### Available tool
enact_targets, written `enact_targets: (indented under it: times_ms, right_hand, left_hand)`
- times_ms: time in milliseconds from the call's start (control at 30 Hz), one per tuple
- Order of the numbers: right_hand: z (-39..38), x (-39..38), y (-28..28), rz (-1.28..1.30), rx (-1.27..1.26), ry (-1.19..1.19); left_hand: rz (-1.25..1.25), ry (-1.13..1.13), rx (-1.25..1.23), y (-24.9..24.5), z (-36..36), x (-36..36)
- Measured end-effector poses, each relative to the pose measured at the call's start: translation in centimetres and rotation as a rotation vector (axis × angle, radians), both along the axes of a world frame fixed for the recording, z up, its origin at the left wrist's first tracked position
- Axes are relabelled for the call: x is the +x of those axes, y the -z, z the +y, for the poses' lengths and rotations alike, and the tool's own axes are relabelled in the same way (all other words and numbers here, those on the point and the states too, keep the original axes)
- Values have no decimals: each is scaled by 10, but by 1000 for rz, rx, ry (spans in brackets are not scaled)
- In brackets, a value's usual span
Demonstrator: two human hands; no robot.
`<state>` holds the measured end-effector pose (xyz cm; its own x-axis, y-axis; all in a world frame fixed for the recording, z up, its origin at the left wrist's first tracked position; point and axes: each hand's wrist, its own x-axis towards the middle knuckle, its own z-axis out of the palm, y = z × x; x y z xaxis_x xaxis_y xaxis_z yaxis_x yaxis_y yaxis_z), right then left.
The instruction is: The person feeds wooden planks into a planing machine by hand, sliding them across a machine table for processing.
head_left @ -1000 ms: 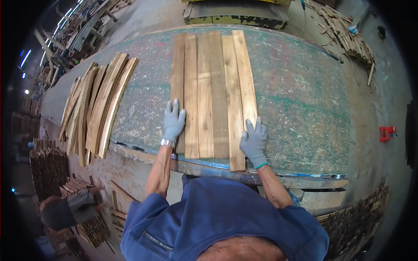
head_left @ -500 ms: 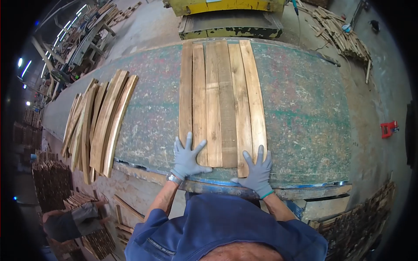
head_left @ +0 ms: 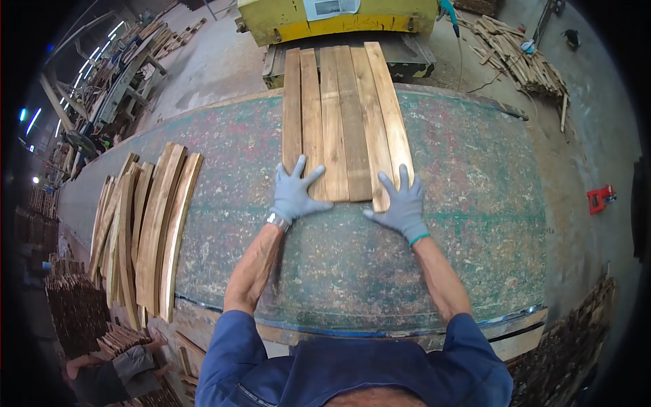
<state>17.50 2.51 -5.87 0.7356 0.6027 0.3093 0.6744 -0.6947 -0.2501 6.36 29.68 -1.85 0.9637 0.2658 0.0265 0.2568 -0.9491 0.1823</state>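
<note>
Boards (head_left: 342, 115) first: where did they lie?

Several flat ones, side by side, ran up the middle of the frame. Their near ends sat on the green worktop (head_left: 339, 285). Their far ends passed over its upper edge onto the bed of the yellow machine (head_left: 339, 17) at top centre.

And the hands?

Both were gloved and laid flat with fingers spread. The left hand (head_left: 293, 193) pressed on the near ends of the leftmost boards, and the right hand (head_left: 402, 203) on the rightmost. Neither was closed round anything.

How far along did the work look?

Partway, by my reading. The set was lined up edge to edge and its front had reached the machine, but most of its length lay on the worktop. The curved staves (head_left: 156, 230) at the left of the frame lay well apart, with no hand on them.

Anyone else about?

Another person (head_left: 115, 376) was crouched at lower left, among stacked wood on the floor.
</note>
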Motion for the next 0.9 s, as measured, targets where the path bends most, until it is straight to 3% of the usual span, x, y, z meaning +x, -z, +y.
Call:
enact_targets:
  times_ms: [133, 233, 333, 500, 633, 667, 767, 900]
  right_hand:
    - [39, 72, -16, -8, -73, 14]
    - [62, 114, -28, 31, -95, 30]
    - [81, 154, -14, -88, -84, -6]
    - [121, 205, -2, -167, -69, -5]
    - [161, 250, -4, -174, -128, 48]
    - [170, 262, -12, -44, -170, 52]
    - [180, 280, 13, -118, -131, 94]
    - [197, 284, -14, -33, -237, 128]
  left_hand:
    - [61, -54, 118, -16, 26, 64]
    - [-76, -140, 238, -16, 25, 86]
    - [-96, -109, 179, 10, 42, 110]
    - [-99, -60, 205, 10, 90, 169]
    - [-150, -69, 241, 14, 124, 214]
    - [-172, -95, 238, 18, 127, 224]
    - [-225, -109, 227, 29, 134, 228]
    - [-228, -102, 238, 20, 151, 250]
